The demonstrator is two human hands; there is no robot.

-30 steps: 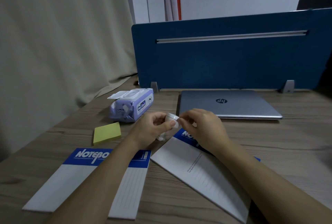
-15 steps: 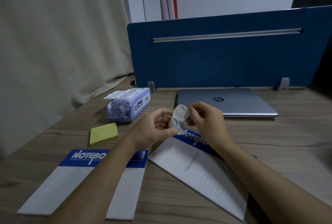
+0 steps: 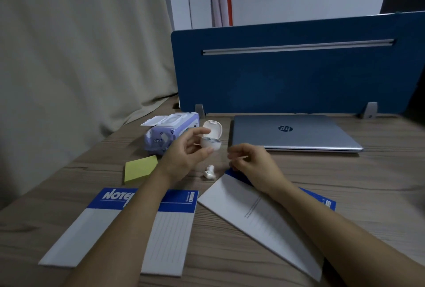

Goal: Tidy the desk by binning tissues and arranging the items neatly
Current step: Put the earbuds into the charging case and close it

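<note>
My left hand (image 3: pixel 187 152) holds a small white earbud case (image 3: pixel 212 136) with its lid flipped up, above the desk. A loose white earbud (image 3: pixel 209 171) lies on the desk just below it. My right hand (image 3: pixel 251 162) hovers to the right of the case, fingers curled, nothing clearly in it. A purple pack of wet wipes (image 3: pixel 169 133) lies behind my left hand. A yellow sticky-note pad (image 3: pixel 140 168) sits to the left. Two blue-and-white notepads lie near me, one (image 3: pixel 119 224) square to the edge, the other (image 3: pixel 264 222) askew under my right forearm.
A closed silver laptop (image 3: pixel 292 132) lies at the back of the wooden desk (image 3: pixel 368 183), in front of a blue divider panel (image 3: pixel 299 68). A beige curtain (image 3: pixel 80 56) hangs along the left edge.
The case's lid was opened between my hands. My right hand has let go of it and dropped to the right, my left hand has lifted the case, and an earbud now lies on the desk.
</note>
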